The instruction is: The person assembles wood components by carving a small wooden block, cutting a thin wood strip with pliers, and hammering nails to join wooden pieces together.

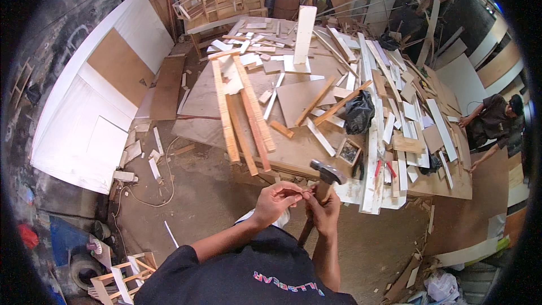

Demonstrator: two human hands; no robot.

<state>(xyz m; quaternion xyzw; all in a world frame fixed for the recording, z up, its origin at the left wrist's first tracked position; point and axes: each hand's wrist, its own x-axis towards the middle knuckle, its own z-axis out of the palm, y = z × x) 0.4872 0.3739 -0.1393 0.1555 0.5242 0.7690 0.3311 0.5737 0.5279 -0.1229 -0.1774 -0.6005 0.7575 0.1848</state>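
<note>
My right hand (pixel 324 212) is wrapped around the wooden handle of a hammer (pixel 328 173). The hammer's dark metal head points up and the handle runs down past my palm. Close beside it, my left hand (pixel 275 201) has thumb and fingers pinched together at the right hand's fingertips. Whatever lies between those fingertips is too small to make out. Both hands are in front of my body, by the near edge of a large brown worktable (pixel 209 133). Long wooden strips (pixel 232 127) joined at the far end lie on the table's left side.
A small wooden box (pixel 349 151) with dark bits, red-handled pliers (pixel 386 168) and a black plastic bag (pixel 359 113) lie right of centre. White boards (pixel 370 135) and offcuts cover the table. Another person (pixel 494 121) is at the right edge. A cable (pixel 152 204) lies on the floor.
</note>
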